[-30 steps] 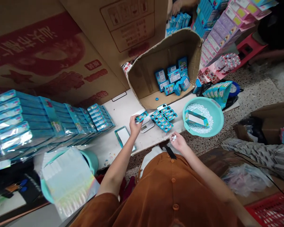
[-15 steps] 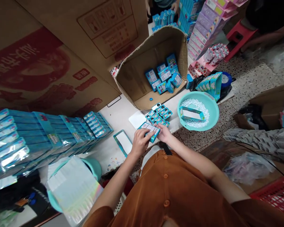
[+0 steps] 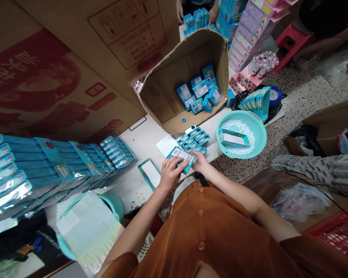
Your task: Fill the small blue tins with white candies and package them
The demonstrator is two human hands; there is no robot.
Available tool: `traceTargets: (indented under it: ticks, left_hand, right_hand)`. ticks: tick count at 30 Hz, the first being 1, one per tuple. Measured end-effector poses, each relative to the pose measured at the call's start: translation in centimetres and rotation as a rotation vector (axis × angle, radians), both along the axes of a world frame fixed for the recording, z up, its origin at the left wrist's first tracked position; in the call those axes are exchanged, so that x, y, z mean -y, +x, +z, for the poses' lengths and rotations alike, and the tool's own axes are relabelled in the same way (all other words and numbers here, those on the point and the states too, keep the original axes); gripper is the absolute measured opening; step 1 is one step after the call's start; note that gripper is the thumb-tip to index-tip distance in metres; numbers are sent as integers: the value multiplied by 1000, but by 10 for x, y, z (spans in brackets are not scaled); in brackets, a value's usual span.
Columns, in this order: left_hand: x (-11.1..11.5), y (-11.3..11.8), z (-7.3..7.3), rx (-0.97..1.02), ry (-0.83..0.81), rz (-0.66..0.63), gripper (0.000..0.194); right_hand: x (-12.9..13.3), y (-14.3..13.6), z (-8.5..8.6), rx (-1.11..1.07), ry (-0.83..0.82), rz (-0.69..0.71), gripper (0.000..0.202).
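Note:
Between my two hands is a small blue carton [image 3: 179, 155] with a white printed panel facing up, held above the table's front edge. My left hand [image 3: 171, 172] is closed on its left and near side, thumb across the panel. At its right end, my right hand [image 3: 199, 160] grips it with bent fingers. Just beyond the carton stand several small blue boxes [image 3: 193, 139] with round dark holes in their ends. A white sheet [image 3: 166, 145] lies beside them. To the left, a blue-edged tray [image 3: 149, 172] rests flat on the white table [image 3: 133, 139].
A cut-open cardboard box [image 3: 159, 92] holds several blue cartons. On the right, a turquoise basin [image 3: 259, 135] contains white pellets and an open blue carton. Stacked blue packs [image 3: 58, 162] line the left side. Another person's hand [image 3: 213, 14] shows at the back.
The view has shifted slightly. The carton stays in both hands, with its white panel turned a little more upward; nothing else visibly moved.

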State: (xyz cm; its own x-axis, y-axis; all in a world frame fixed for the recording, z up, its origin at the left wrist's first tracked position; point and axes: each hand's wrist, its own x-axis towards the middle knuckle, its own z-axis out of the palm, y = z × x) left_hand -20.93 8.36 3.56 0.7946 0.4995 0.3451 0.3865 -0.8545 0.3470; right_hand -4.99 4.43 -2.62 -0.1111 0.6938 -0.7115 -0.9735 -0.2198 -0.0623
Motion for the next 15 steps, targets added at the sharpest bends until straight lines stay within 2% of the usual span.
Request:
traceTargets:
  ticks: [6, 10, 12, 15]
  left_hand:
    - [-3, -3, -1, 17, -3, 36, 43]
    - [-5, -3, -4, 25, -93, 74, 43]
    - [-6, -2, -7, 69, -182, 146, 42]
    - [-8, -2, -13, 209, -378, 331, 34]
  right_hand:
    - [-5, -3, 3, -45, -102, -37, 21]
    - [-7, -3, 1, -47, -120, -21, 20]
    - [-7, -2, 1, -31, -150, -13, 19]
    - [-8, 2, 0, -42, -206, -23, 17]
